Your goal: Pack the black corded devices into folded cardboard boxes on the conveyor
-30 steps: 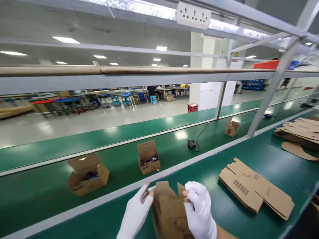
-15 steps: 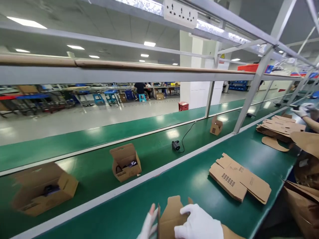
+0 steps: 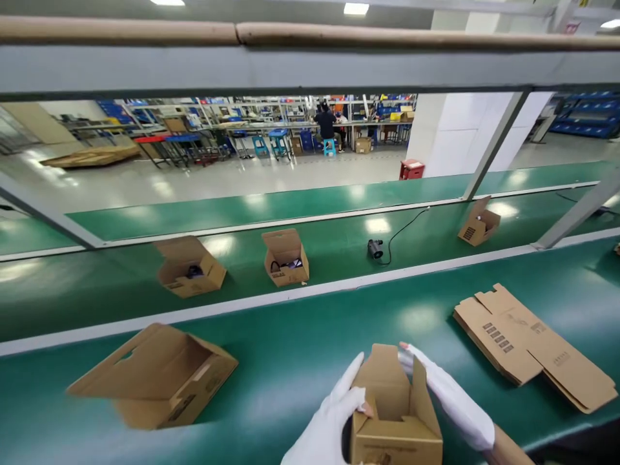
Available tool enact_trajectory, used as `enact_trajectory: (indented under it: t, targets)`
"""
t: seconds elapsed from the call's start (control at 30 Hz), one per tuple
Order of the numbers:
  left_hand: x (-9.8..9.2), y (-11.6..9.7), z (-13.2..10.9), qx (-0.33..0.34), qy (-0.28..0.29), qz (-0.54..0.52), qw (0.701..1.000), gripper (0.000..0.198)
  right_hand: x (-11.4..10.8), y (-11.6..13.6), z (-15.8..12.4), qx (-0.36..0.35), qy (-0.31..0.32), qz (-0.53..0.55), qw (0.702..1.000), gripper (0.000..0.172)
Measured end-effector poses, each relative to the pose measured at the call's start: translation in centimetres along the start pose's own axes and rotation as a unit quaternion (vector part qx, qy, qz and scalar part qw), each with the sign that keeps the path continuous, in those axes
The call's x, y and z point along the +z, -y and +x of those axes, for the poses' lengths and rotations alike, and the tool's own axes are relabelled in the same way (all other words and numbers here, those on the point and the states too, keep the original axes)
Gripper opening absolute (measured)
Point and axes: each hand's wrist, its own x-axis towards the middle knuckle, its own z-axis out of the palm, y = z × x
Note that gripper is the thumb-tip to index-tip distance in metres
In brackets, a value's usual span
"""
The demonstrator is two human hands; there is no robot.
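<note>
A small brown cardboard box (image 3: 397, 445) stands at the bottom of the view, its top open and its flaps raised. My left hand (image 3: 327, 413), in a white glove with bare fingertips showing, grips the left wall, thumb over the top edge. Along the right side lies my right hand (image 3: 448, 394), also gloved, its fingers stretched out and touching the box near a raised side flap. To the left, a larger-looking open box (image 3: 194, 394) rests on the green bench with its lid folded back. A stack of flat cardboard blanks (image 3: 527, 342) lies to the right.
Behind a white divider strip (image 3: 339, 286), two open boxes (image 3: 285, 274) (image 3: 194, 278) hold dark items. A black device (image 3: 375, 249) with a cable and another open box (image 3: 479, 226) stand farther right. Metal posts (image 3: 498, 142) and a padded rail (image 3: 387, 35) cross the view.
The view has turned left and down. The box between my hands now has its walls standing. My left hand has closed on its wall; my right hand has shifted to its right side.
</note>
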Motion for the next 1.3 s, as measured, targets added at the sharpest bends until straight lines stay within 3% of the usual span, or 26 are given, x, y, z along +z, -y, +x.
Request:
enact_trajectory:
  t: [0.1,0.17,0.3,0.4,0.5,0.6,0.67,0.77,0.9,0.97,1.0,1.07,1.17,1.23,1.3]
  targets:
    - [-0.3,-1.5,-0.5,0.053,0.013,0.023,0.998,0.056,2.1,1.5,0.5,0.074,0.144,0.209,0.964,0.052]
    - [-0.7,-2.6,-0.6,0.081,0.013,0.023,0.996,0.053,3.0,2.4,0.9,0.095,0.195,0.251,0.944,0.055]
    - [-1.4,-4.6,-0.8,0.142,0.009,-0.039,0.989,0.051,1.8,3.1,2.4,0.131,0.258,0.196,0.937,0.061]
    - [-1.3,-5.0,-1.0,0.149,-0.010,-0.067,0.986,0.058,-0.2,3.8,4.0,0.139,0.359,0.144,0.912,0.071]
    - [-1.1,-4.8,-1.1,0.137,-0.015,-0.069,0.988,0.058,-0.5,5.8,5.5,0.117,0.427,-0.020,0.896,0.066]
    - [-1.3,-4.9,-1.2,0.136,-0.005,-0.060,0.989,0.056,1.5,8.2,6.2,0.096,0.411,-0.277,0.863,0.048]
    - [-1.5,-5.1,-1.2,0.132,-0.003,-0.055,0.990,0.054,3.2,9.1,6.1,0.085,0.393,-0.378,0.834,0.039]
    - [-1.5,-5.4,-1.3,0.119,-0.003,-0.066,0.991,0.053,4.9,9.4,5.7,0.070,0.343,-0.456,0.818,0.030]
    - [-2.0,-4.8,-0.9,0.122,-0.013,-0.087,0.989,0.059,4.4,9.6,5.2,0.039,0.290,-0.505,0.812,0.028]
    - [-2.9,-4.1,0.0,0.112,-0.057,-0.116,0.985,0.056,3.4,10.1,4.9,-0.038,0.203,-0.543,0.814,0.033]
    - [-3.5,-3.6,0.7,0.097,-0.097,-0.152,0.979,0.053,3.1,10.3,4.6,-0.108,0.140,-0.565,0.806,0.037]
    - [-4.9,-2.5,2.6,0.054,-0.191,-0.260,0.945,0.044,2.9,10.7,3.8,-0.275,0.063,-0.599,0.749,0.043]
    - [-6.3,-1.1,5.9,-0.007,-0.286,-0.425,0.859,0.043,3.8,10.4,2.3,-0.431,0.118,-0.645,0.620,0.042]
    - [-6.4,-0.6,7.8,-0.031,-0.268,-0.480,0.835,0.049,4.3,9.8,1.9,-0.472,0.110,-0.678,0.553,0.033]
    - [-6.3,-0.3,9.3,-0.063,-0.199,-0.450,0.868,0.054,3.7,9.3,1.9,-0.508,0.046,-0.686,0.519,0.030]
